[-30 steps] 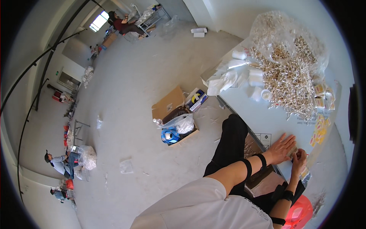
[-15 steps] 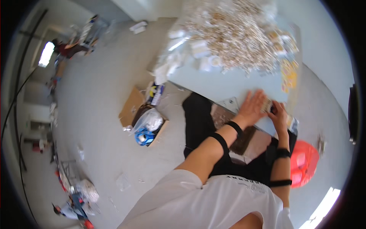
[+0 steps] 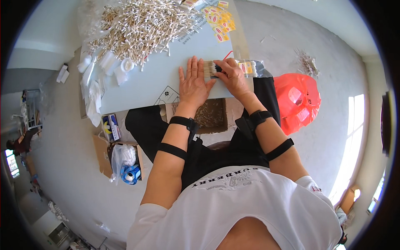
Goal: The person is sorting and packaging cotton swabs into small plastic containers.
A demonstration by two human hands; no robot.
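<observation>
**Both hands on a packet of cotton swabs at the near edge of the tabletop**

Nearest to you, your two forearms rise from the lower edge, each banded by black straps at the wrist and below the elbow. Under them, between your knees, an open cardboard box sits below the tabletop edge; its contents are too small to name.

Your left hand lies flat, palm down, on the pale blue tabletop, with its fingers straight, close together and pointing away from you. Their tips reach the left end of a clear packet of cotton swabs. Your right hand lies across the middle of that packet, fingers curled and pressing down on it; whether they pinch it cannot be told. The packet lies lengthwise, left to right, near the tabletop's near edge, and its right end reaches the tabletop's right border.

Farther off, a large loose heap of cotton swabs covers the far left part of the tabletop, with small white cups and wrappers just beside it on the left. Yellow and red labels lie scattered at the far right, well apart from the packet.

On the floor, a red plastic bag rests to your right, and a carton holding a white bag and a blue tape roll stands to your left.
</observation>
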